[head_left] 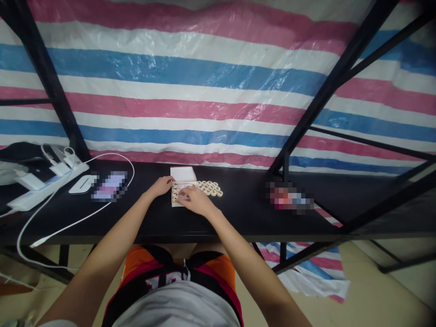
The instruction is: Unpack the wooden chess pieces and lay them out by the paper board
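So there's a small open box (pixel 173 203) sitting on a black table (pixel 238 220), lid (pixel 183 174) flipped up on the far side, with round cream-coloured pieces (pixel 175 185) with dark characters lined up inside along its left part. The left hand (pixel 165 185) is at the box's far left corner, fingertips right by the edge where the lid meets it; its grip looks loosely bent, and I can't tell if it's actually pinching anything. The right hand (pixel 194 200) is over the box, back of the hand up, fingers curled down into it. That grip is half closed around something pale and see-through, but it's too small to say what. Just to the right of the box there's a bunch of similar loose discs (pixel 210 187) lying flat on the table, close together in uneven rows. Over on the left side you've got a white power strip (pixel 46 184) with chargers plugged in, a white cable (pixel 73 221) looping across the table, a white flat device (pixel 81 184) and a blurred-out item (pixel 109 185) next to it. Another blurred item (pixel 289 198) is well off to the right, near the black metal frame (pixel 308 118). Striped plastic sheeting (pixel 190 86) hangs behind the whole thing.
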`<state>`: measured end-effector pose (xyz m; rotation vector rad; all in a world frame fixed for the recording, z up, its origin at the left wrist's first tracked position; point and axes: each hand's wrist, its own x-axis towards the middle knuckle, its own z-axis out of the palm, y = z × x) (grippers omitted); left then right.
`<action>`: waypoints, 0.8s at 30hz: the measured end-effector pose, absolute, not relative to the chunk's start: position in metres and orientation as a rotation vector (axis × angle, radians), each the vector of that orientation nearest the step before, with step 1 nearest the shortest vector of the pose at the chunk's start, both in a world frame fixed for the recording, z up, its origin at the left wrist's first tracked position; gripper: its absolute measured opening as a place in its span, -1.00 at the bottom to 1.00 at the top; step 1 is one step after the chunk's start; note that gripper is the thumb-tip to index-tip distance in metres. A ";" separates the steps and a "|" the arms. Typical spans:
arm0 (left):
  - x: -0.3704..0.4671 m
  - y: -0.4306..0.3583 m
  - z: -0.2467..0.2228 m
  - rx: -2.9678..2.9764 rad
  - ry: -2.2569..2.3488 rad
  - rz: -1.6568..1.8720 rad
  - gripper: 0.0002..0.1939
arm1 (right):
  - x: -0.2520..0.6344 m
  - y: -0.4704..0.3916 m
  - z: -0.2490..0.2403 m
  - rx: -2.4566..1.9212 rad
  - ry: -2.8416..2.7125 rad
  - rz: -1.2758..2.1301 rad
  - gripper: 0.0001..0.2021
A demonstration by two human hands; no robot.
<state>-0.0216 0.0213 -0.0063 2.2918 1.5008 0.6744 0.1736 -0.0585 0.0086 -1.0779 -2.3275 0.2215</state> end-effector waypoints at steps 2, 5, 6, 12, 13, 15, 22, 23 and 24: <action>-0.022 0.022 -0.006 2.288 1.503 0.672 -0.68 | 0.160 -0.060 0.010 -1.170 -2.362 0.192 -0.75; -0.022 0.022 -0.006 2.294 1.494 0.671 -0.69 | 0.151 -0.061 0.008 -1.243 -2.353 0.206 -0.79; -0.022 0.021 -0.006 2.297 1.486 0.674 -0.69 | 0.150 -0.062 0.007 -1.251 -2.339 0.228 -0.81; -0.021 0.020 -0.006 2.287 1.482 0.683 -0.70 | 0.156 -0.060 0.008 -1.179 -2.255 0.373 -0.84; -0.021 0.020 -0.006 2.284 1.486 0.681 -0.70 | 0.163 -0.056 0.012 -1.145 -2.227 0.372 -0.83; -0.022 0.020 -0.006 2.280 1.490 0.675 -0.70 | 0.184 -0.046 0.023 -1.105 -2.130 0.356 -0.81; -0.021 0.020 -0.006 2.268 1.512 0.665 -0.69 | 0.301 0.005 -0.002 -1.545 -1.557 0.246 -0.77; -0.021 0.020 -0.005 2.267 1.517 0.662 -0.69 | 0.311 0.010 -0.013 -1.599 -1.551 0.253 -0.77; -0.021 0.019 -0.005 2.269 1.520 0.660 -0.68 | 0.318 0.013 -0.023 -1.647 -1.556 0.270 -0.78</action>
